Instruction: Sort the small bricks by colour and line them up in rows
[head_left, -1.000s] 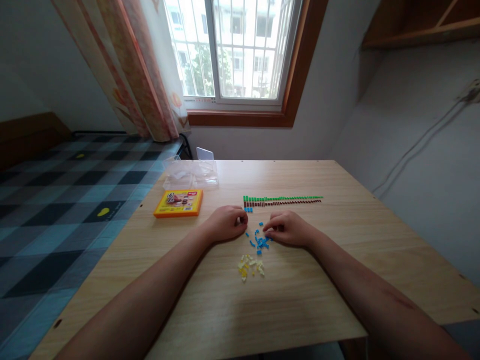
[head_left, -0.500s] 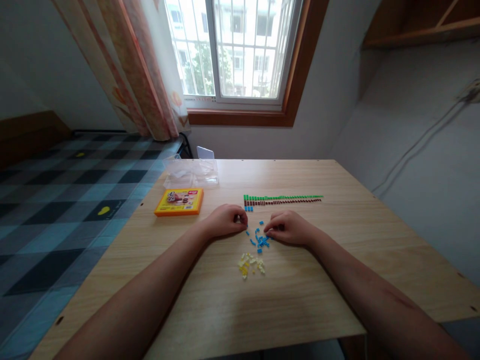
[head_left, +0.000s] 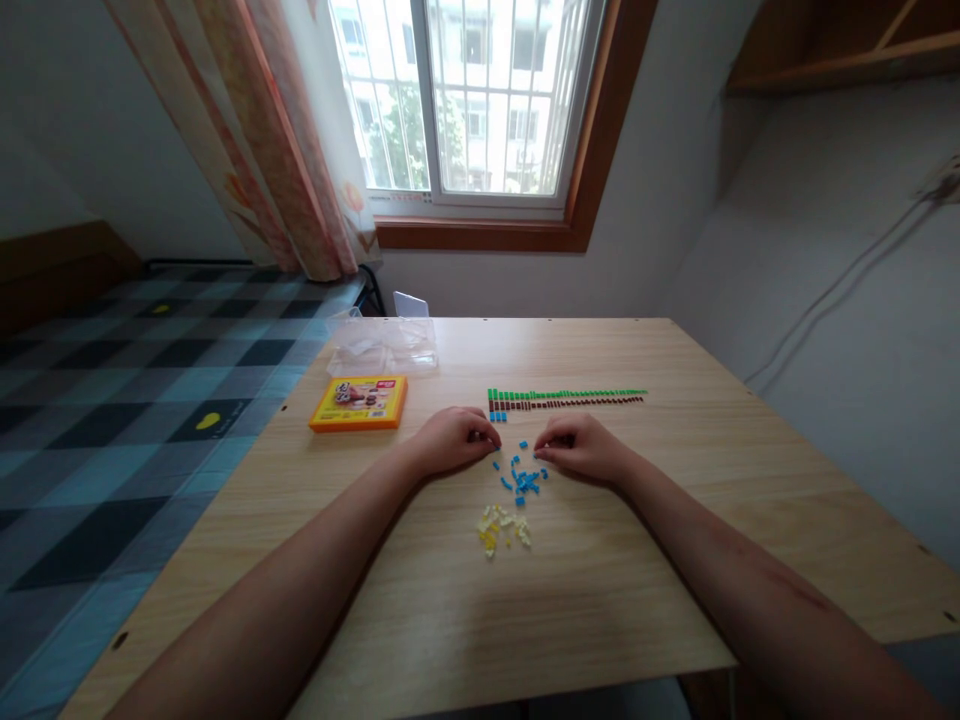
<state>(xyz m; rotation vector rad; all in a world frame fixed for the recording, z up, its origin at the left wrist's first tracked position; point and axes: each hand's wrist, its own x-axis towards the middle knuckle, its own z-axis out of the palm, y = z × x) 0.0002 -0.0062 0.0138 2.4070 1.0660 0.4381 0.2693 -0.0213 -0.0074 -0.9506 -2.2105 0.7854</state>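
My left hand [head_left: 459, 440] rests on the table with its fingers pinched together, just left of the scattered blue bricks [head_left: 527, 482]. Across from it, my right hand [head_left: 579, 446] is also closed in a pinch, its fingertips at the pile's upper right. Whatever either hand holds is too small to make out. Beyond the hands lie a long row of green pieces [head_left: 562, 395] and a row of brown pieces [head_left: 555, 405], with a short row of blue bricks [head_left: 498, 417] at their left end. Pale yellow pieces [head_left: 504, 528] are scattered nearer to me.
A yellow-orange box [head_left: 358, 404] lies at the table's left, with clear plastic containers [head_left: 382, 346] behind it. The wooden table [head_left: 600, 620] has a bed with a checked cover [head_left: 150, 400] on its left and a window [head_left: 487, 110] beyond.
My right hand has moved slightly up and away from the blue pile, uncovering a blue brick at its right. My left fingertips have shifted a little to the right.
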